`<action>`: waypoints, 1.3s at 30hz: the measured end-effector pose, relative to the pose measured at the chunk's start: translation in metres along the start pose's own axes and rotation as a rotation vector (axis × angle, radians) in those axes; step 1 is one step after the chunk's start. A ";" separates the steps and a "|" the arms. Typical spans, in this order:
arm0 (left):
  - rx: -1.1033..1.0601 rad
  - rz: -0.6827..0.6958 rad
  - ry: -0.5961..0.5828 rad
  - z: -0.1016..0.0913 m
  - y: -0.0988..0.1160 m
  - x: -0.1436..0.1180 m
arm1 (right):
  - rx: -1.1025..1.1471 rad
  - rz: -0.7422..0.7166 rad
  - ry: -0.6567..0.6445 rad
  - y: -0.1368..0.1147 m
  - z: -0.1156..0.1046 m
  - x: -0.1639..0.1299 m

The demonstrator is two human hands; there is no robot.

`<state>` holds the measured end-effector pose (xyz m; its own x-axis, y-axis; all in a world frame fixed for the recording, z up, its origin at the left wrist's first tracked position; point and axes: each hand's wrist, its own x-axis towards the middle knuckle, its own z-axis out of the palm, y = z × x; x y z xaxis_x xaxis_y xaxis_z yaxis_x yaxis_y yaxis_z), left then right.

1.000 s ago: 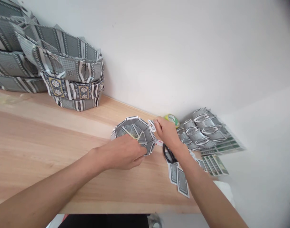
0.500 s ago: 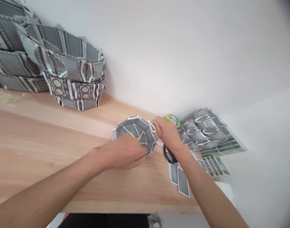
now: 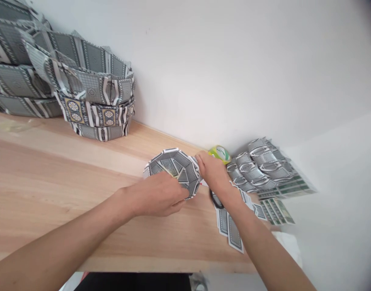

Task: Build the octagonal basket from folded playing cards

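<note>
A bowl folded from grey-backed playing cards sits on the wooden table near the wall. My left hand grips its near rim, thumb and fingers pinched on the card edge. My right hand presses against the bowl's right side, fingers closed on a card flap there. Black scissor handles lie under my right wrist.
Stacks of finished card bowls fill the back left. A pile of folded card pieces and loose flat cards lie at the right. A yellow-green tape roll rests by the wall. The table's front edge runs below my arms.
My right hand has pushed the small card flap down against the bowl's right rim, so the flap no longer sticks out. My left hand has kept its hold.
</note>
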<state>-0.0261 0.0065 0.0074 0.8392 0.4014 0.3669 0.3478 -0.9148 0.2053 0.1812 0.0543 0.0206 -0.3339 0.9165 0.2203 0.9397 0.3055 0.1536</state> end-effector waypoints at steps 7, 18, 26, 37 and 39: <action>0.002 -0.002 -0.014 0.000 0.001 0.000 | -0.018 0.035 0.007 -0.005 -0.001 0.003; -0.026 -0.334 0.304 -0.024 -0.037 0.021 | 0.049 0.051 -0.004 -0.001 0.003 0.006; 0.201 -0.295 -0.059 -0.001 -0.069 0.063 | 0.147 0.039 0.014 0.000 -0.007 0.003; 0.139 -0.343 -0.037 0.011 -0.068 0.060 | -0.021 -0.061 -0.057 -0.017 -0.020 -0.007; 0.093 -0.337 -0.036 0.008 -0.067 0.058 | -0.048 -0.046 -0.070 -0.021 -0.022 -0.007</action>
<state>0.0023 0.0902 0.0079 0.6845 0.6811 0.2600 0.6431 -0.7321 0.2249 0.1626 0.0357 0.0373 -0.3696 0.9179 0.1444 0.9182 0.3369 0.2084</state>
